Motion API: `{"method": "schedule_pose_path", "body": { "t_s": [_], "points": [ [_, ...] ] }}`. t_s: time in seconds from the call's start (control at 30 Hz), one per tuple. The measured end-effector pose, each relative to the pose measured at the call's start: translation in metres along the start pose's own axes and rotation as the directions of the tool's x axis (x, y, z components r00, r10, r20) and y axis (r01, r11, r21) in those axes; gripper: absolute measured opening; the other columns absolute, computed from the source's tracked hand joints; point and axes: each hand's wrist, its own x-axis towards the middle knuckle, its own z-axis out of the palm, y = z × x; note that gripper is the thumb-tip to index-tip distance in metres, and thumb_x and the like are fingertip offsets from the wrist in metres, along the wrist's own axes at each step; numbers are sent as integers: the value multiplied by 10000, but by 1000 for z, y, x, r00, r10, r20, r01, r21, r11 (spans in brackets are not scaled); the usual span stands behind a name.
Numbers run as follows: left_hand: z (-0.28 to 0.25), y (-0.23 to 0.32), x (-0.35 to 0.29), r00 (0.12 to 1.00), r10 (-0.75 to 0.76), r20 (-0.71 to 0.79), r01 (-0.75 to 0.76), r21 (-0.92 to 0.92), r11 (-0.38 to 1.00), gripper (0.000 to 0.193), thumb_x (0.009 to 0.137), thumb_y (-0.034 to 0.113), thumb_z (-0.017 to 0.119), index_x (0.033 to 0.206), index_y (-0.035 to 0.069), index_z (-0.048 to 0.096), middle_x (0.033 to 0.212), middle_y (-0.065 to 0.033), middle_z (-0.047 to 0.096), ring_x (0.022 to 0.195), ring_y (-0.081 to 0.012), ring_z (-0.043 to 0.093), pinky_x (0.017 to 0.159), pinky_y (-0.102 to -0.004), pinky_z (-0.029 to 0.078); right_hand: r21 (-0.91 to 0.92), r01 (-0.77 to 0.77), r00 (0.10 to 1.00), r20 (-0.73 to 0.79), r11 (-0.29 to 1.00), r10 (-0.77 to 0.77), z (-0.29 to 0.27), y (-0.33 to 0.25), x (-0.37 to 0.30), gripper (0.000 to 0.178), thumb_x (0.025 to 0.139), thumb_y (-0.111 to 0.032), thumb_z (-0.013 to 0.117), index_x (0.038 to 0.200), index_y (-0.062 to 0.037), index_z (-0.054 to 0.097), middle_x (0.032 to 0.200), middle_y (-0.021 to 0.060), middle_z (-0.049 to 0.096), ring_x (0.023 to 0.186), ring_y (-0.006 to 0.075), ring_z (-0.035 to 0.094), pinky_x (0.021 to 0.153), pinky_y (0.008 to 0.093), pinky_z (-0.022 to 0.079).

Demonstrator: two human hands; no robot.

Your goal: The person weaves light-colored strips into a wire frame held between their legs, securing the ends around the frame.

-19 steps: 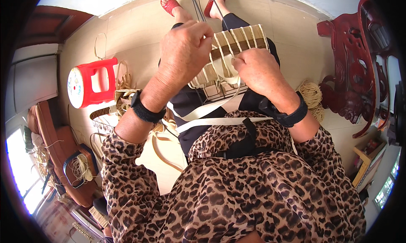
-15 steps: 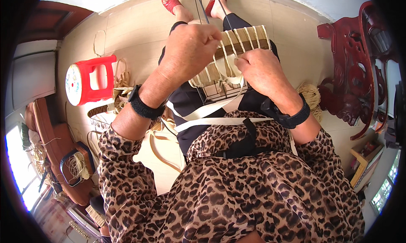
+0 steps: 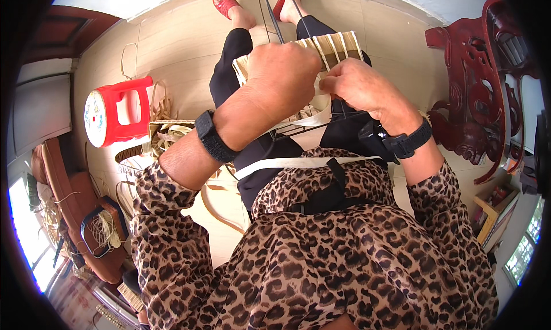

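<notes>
A slatted, pale woven panel (image 3: 338, 47) lies across my knees, attached to a dark wire frame (image 3: 298, 130). My left hand (image 3: 282, 76) is curled over the panel's middle, its back turned up. Its fingers are closed and their tips mostly hidden, so what they grip is unclear. Close by on the right, my right hand (image 3: 363, 84) pinches a flat cream strip (image 3: 322, 113) between thumb and forefinger. The strip curves down in a loop below both hands. Another length of cream strip (image 3: 287, 165) runs across my lap.
A red plastic stool (image 3: 129, 112) lies on its side at the left, beside a tangle of strips (image 3: 169, 132). Carved dark-red furniture (image 3: 459, 94) stands at the right. Further left is a brown wooden bench (image 3: 77, 198) with fibre bundles. Thin dark rods (image 3: 275, 20) project beyond the panel.
My left hand has moved right and slightly down, near my right hand, covering more of the panel. The upper strip across my left thigh no longer shows there. My right hand has shifted slightly.
</notes>
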Motion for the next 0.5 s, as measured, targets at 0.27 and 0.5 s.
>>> {"method": "schedule_pose_path", "body": {
  "t_s": [0.27, 0.5],
  "points": [
    [-2, 9, 6, 996, 5, 86, -14, 107, 994, 86, 690, 129, 616, 709, 47, 633, 674, -133, 633, 642, -288, 647, 562, -370, 506, -24, 86, 996, -30, 996, -87, 11, 11, 6, 242, 738, -195, 580, 706, 41, 621, 669, 206, 600, 646, 318, 597, 607, 372, 456],
    [-6, 16, 14, 960, 101, 262, -167, 244, 955, 79, 674, 130, 648, 718, 65, 656, 736, -114, 652, 682, -260, 658, 594, -342, 511, -65, 100, 994, -44, 993, -103, 15, 18, 12, 260, 719, -231, 596, 735, 25, 640, 726, 231, 606, 718, 347, 615, 655, 390, 475]
  ]
}}
